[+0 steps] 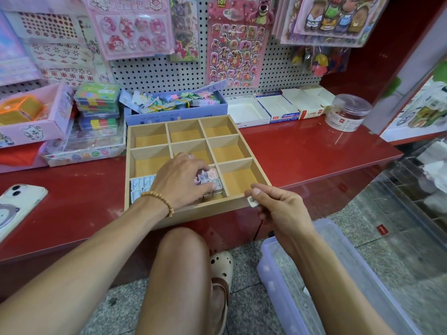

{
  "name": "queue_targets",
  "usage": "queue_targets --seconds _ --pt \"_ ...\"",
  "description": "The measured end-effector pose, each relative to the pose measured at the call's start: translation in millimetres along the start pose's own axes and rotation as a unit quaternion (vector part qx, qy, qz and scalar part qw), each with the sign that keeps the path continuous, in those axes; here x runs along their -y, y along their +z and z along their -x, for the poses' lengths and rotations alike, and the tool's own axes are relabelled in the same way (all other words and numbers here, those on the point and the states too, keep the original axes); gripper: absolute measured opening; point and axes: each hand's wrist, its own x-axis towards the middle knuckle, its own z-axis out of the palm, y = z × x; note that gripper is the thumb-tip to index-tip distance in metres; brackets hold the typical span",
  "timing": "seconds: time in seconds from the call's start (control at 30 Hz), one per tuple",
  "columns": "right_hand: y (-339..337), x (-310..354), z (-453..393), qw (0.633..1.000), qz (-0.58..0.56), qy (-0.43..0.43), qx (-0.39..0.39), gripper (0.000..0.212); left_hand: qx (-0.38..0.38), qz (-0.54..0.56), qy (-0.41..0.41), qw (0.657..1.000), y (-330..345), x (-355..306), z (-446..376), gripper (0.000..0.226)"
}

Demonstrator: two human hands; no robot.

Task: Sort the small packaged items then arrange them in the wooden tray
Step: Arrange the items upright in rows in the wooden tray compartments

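Observation:
A wooden tray [244, 151] with nine compartments lies on the red shelf. Its near-left compartment holds several small blue-white packaged items [142, 183]. Its near-middle compartment holds several small pink and grey packaged items [214, 180]. My left hand [181, 180] reaches into that middle compartment, fingers curled on the small packs there. My right hand [278, 209] hovers just off the tray's near-right corner, pinching one small white packaged item [251, 201] between thumb and fingers. The other compartments show bare wood.
A white phone [18, 204] lies on the red shelf [314, 151] at left. Boxes of stationery line the back under a pegboard of sticker sheets; a clear jar [348, 112] stands at right. A clear plastic bin [338, 281] sits on the floor under my right arm.

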Motion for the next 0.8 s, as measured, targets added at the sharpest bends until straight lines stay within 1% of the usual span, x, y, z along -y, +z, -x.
queue_targets --seconds 0.03,0.1,0.2,0.3,0.4,0.47,0.5,0.53,0.57,0.63,0.7,0.8 --pt "1.1 0.5 0.3 1.0 -0.013 0.005 0.005 0.014 -0.015 0.039 0.009 0.999 -2.8 -2.9 2.0 0.041" --pt "4.0 2.3 1.3 0.999 -0.047 0.012 0.011 0.013 -0.019 0.133 0.035 0.99 -7.9 -11.7 7.9 0.035" --pt "7.5 4.6 3.7 0.994 -0.099 0.022 0.03 0.013 0.018 0.283 0.033 0.958 -13.6 -32.6 20.1 0.027" --pt "8.8 6.7 8.9 0.994 -0.096 0.008 0.057 0.02 0.02 0.342 0.006 0.939 -8.3 -46.9 26.4 0.02" --pt "8.1 11.1 15.4 0.995 -0.079 -0.011 0.067 0.018 0.019 0.398 -0.022 0.917 -5.2 -52.6 28.7 0.013" --pt "6.9 12.3 16.5 0.995 -0.074 -0.009 0.064 0.016 0.005 0.412 -0.02 0.911 -7.6 -54.2 29.6 0.011" --pt "5.9 12.6 16.2 0.995 -0.072 -0.001 0.063 0.014 -0.009 0.405 -0.014 0.914 -9.5 -55.1 30.1 0.011" --pt "6.1 14.0 17.0 0.995 -0.072 0.01 0.065 0.013 -0.025 0.39 -0.004 0.921 -11.4 -56.0 30.6 0.012" --pt "6.2 15.0 17.3 0.995 -0.069 0.021 0.071 0.017 -0.036 0.37 0.011 0.928 -13.5 -57.3 31.0 0.014" --pt "7.0 16.5 17.7 0.993 -0.067 0.033 0.094 0.019 -0.047 0.333 0.048 0.941 -15.6 -59.2 32.0 0.018" --pt "8.2 18.9 17.8 0.989 -0.087 0.032 0.112 0.012 -0.039 0.322 0.068 0.944 -17.4 -59.1 33.3 0.021" --pt "8.9 21.0 15.0 0.985 -0.116 0.035 0.119 0.009 -0.013 0.348 0.072 0.935 -22.3 -54.8 33.6 0.025"
